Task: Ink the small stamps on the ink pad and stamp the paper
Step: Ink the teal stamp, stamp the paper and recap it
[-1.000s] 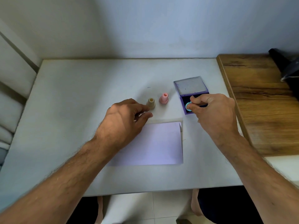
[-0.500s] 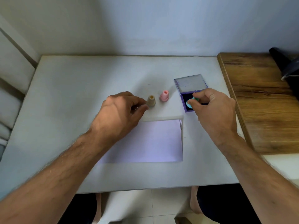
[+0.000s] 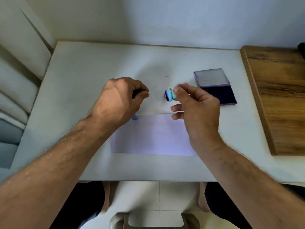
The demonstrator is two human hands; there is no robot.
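The right hand pinches a small turquoise stamp between thumb and forefinger, lifted clear of the table and turned on its side — the dark, inked face looks left. The other fingers of that hand are spread loosely below, over the far edge of the paper. Just behind the stamp a beige object peeks out, mostly hidden, so what it is cannot be told.

The left hand is curled into a loose fist to the left of the stamp, fingertips drawn together; whether it grips anything cannot be told. Near its wrist, at the paper's far left corner, sits a small blue mark.

The pale lilac paper lies flat on the near middle of the table. To the right and further off, the purple ink pad lies open — dark pad nearer, grey lid folded back. A wooden board lies at the table's right edge.
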